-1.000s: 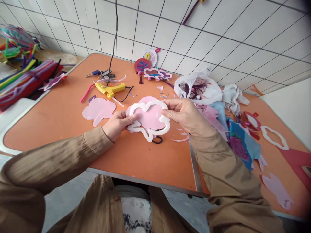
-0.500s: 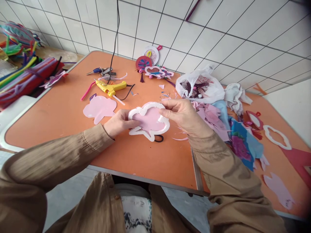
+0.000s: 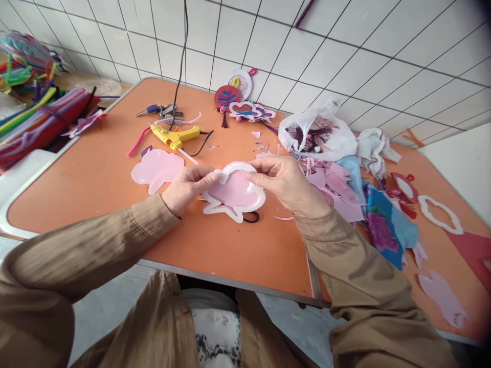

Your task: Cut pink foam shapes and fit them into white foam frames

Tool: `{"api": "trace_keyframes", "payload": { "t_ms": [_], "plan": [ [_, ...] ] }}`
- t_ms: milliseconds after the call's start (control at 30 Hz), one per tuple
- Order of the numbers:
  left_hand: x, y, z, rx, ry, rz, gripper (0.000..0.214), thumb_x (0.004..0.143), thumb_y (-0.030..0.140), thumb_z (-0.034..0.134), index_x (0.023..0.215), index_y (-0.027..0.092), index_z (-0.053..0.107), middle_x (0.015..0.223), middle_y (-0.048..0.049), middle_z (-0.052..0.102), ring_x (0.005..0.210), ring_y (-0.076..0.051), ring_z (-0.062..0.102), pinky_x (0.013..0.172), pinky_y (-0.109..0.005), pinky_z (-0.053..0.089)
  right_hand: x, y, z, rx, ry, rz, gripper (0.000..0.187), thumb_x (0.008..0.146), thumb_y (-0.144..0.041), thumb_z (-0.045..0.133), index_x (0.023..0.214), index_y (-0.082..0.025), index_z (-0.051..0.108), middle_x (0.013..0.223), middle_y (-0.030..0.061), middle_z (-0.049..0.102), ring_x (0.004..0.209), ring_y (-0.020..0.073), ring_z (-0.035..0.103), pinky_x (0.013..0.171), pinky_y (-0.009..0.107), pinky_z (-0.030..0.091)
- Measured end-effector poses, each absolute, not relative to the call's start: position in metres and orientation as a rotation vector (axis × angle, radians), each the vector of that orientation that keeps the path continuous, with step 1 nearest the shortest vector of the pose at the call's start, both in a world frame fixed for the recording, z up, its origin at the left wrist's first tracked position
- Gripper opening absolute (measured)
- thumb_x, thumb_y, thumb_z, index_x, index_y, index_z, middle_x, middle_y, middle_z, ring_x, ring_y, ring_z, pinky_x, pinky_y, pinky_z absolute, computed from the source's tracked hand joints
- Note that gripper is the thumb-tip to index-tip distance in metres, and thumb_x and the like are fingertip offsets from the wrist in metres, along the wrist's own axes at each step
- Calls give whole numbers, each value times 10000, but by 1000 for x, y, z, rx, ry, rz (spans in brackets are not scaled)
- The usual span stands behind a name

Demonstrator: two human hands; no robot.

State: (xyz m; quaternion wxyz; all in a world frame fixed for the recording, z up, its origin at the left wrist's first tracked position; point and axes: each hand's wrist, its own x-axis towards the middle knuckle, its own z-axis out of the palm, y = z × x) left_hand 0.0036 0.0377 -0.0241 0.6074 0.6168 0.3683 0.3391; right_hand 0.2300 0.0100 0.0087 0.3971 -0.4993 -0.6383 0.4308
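Observation:
Between my two hands is a pink cloud-shaped cutout (image 3: 233, 190) with a thick white border along its outline. My left hand (image 3: 188, 188) pinches its upper left edge, thumb on the white border. The fingers of my right hand (image 3: 282, 183) are closed on the upper right edge, thumb in front. A black loop (image 3: 251, 217) shows on the table just below the piece's right side. Left of my left hand lies a plain pink cutout (image 3: 159, 170) of similar outline. Behind it rests a yellow hot glue gun (image 3: 175, 135) with a clear glue stick in its back.
On the orange table (image 3: 230, 255), a white plastic bag (image 3: 318, 135), pink scraps (image 3: 333, 184) and blue patterned fabric (image 3: 383, 222) crowd the right. Finished ornaments (image 3: 245, 110) lean near the tiled wall. Pipe cleaners (image 3: 46, 120) pile up at far left. A black cord (image 3: 184, 61) hangs down.
My left hand has slid from the left side of the cutout up to its upper left edge. My right hand keeps its pinch, shifted slightly left.

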Motion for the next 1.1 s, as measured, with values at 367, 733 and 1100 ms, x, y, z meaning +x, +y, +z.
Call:
{"api": "trace_keyframes", "payload": {
  "t_ms": [367,733,1100],
  "plan": [
    [5,36,-16,1490,852,808,617,747,771,695,720,159,622,581,36,425,537,-95,338,499,-257,236,226,8,7,-1243,-1561,1064,207,781,-413,818,797,-213,768,751,17,737,654,161,635,602,311,517],
    [5,36,-19,1429,828,810,664,694,801,749,663,148,632,554,34,405,530,-87,329,508,-258,227,227,8,3,-1253,-1513,1037,225,774,-436,853,785,-228,767,733,18,728,664,174,651,606,329,517],
    [3,35,-18,1498,884,834,656,730,793,717,673,145,640,590,18,434,564,-98,347,519,-255,256,230,12,-2,-1212,-1626,934,243,874,-476,768,770,-257,763,708,9,738,635,161,677,568,356,506]
  ]
}}
